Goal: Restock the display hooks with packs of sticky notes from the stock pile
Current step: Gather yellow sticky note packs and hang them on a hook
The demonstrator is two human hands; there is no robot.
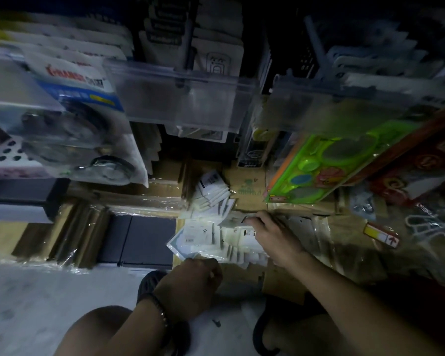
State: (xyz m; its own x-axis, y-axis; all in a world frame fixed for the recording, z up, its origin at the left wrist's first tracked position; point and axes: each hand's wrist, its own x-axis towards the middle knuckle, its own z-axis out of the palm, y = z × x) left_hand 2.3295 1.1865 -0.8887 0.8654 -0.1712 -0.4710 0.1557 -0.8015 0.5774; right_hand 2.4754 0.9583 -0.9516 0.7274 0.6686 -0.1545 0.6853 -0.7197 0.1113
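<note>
In the head view we are crouching over the stock pile (211, 235), white packs of sticky notes fanned across cardboard boxes (247, 186) on the floor. Our right hand (270, 235) is reaching in from the right, its fingertips (249, 220) pinching the upper pack (233, 217), which is lying just left of them with its long side running left to right. Our left hand (193, 281) is sitting at the pile's near edge, knuckles up and fingers curled under; we cannot tell whether it is gripping anything. The display hooks (188, 39) are hanging well beyond the pile, so we are judging the lift to be the right hand's.
</note>
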